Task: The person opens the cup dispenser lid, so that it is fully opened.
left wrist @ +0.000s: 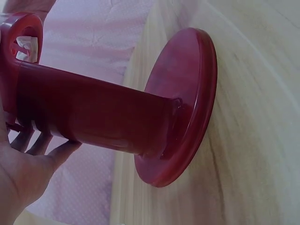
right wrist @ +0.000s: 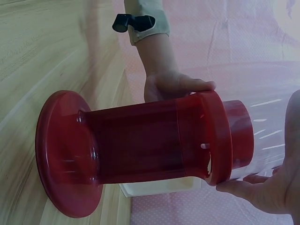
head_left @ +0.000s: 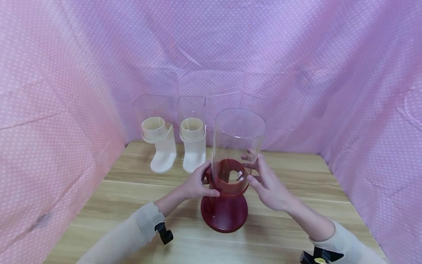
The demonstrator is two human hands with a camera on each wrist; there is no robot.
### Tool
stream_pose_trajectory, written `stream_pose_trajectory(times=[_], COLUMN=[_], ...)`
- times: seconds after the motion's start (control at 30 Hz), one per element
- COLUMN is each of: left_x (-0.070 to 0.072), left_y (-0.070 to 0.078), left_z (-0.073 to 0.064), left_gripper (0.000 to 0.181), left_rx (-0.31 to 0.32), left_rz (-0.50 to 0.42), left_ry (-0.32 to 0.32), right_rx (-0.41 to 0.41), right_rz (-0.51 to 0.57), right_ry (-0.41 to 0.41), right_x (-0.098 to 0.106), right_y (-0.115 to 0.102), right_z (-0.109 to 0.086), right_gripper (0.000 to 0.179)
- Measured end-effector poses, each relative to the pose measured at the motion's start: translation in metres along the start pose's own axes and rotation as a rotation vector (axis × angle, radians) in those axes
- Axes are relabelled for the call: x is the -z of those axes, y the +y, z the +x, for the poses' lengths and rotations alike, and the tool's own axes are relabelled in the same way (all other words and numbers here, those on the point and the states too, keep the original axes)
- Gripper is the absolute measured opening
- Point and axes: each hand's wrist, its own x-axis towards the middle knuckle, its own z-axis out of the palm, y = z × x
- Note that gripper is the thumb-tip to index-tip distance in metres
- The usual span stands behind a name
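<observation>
A dark red stand [head_left: 225, 214] with a round base stands upright on the table. In its top ring sits a tall clear cylinder [head_left: 238, 146], open at the top, with a red collar [right wrist: 241, 133] at its lower end. My left hand [head_left: 195, 183] grips the stand just below the ring, thumb lying along the ring's front. On the other side my right hand [head_left: 271, 187] holds the cylinder's lower part with curled fingers, its thumb near the ring. A small whitish piece [left wrist: 29, 47] shows through the ring's opening; its kind is unclear.
Behind and to the left stand two white stands [head_left: 163, 156] with cream collars and clear angular containers [head_left: 191, 106]. The wooden table [head_left: 132, 205] ends at a pink dotted cloth [head_left: 280, 73] hung on the back and both sides.
</observation>
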Motion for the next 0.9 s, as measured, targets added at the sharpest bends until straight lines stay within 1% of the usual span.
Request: stream_pose_trajectory(times=[0.13,0.3,0.4,0.5,0.57,0.63,0.77,0.9], left_x=[-0.002,-0.006,-0.01,-0.014,-0.016,-0.018,-0.019,-0.012], left_y=[0.0,0.001,0.004,0.006,0.007,0.007,0.006,0.001], left_z=[-0.002,-0.006,-0.008,-0.011,-0.012,-0.013,-0.014,-0.011], left_gripper=[0.091,0.088,0.088,0.088,0.086,0.085,0.086,0.097], left_rx=[0.009,0.022,0.031,0.04,0.039,0.02,-0.007,-0.022], left_rz=[-0.024,-0.022,-0.007,0.011,0.035,0.052,0.108,0.129], left_ry=[0.023,0.072,0.116,0.169,0.2,0.22,0.241,0.227], right_rx=[-0.019,-0.031,-0.028,-0.018,-0.007,0.006,0.027,0.034], right_rz=[0.01,0.007,0.012,0.026,0.035,0.04,0.041,0.057], right_ry=[0.004,0.022,0.033,0.043,0.043,0.042,0.032,0.038], right_x=[-0.003,-0.008,-0.011,-0.014,-0.016,-0.017,-0.018,-0.015], right_y=[-0.001,-0.001,0.0,0.001,0.003,0.005,0.008,0.006], right_z=[0.003,0.008,0.012,0.016,0.019,0.021,0.024,0.029], right_gripper=[0.07,0.073,0.075,0.072,0.07,0.068,0.065,0.069])
